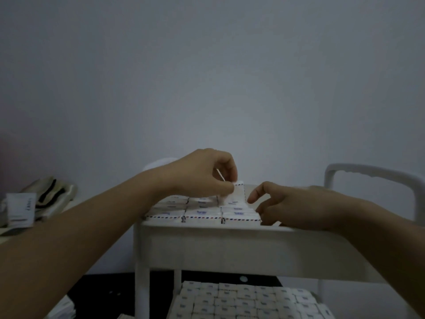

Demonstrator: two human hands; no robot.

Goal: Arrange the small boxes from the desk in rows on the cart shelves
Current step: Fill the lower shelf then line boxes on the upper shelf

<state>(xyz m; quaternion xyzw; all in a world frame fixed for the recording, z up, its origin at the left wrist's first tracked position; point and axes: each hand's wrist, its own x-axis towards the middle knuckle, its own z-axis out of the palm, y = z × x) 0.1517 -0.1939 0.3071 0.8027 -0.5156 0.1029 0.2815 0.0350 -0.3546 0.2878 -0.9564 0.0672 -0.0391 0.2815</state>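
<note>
Above white metal cart (230,245) top shelf | left hand (202,173) fingers (223,188) pinch small white cardboard box (239,192), red-blue dashed edging, upright over laid rows (202,212) | right hand (294,203) relaxed, holding nothing, just beside it | lower-shelf boxes (241,300) in rows

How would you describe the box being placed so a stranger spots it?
Find the white cart; its top shelf holds flat-lying boxes. At the rows' back right, the left hand pinches one box; it alone stands upright above the rest.

White cart (207,247); white boxes (202,214) with red-and-blue dashed edging; cream, black-striped cloth (54,194)
</note>
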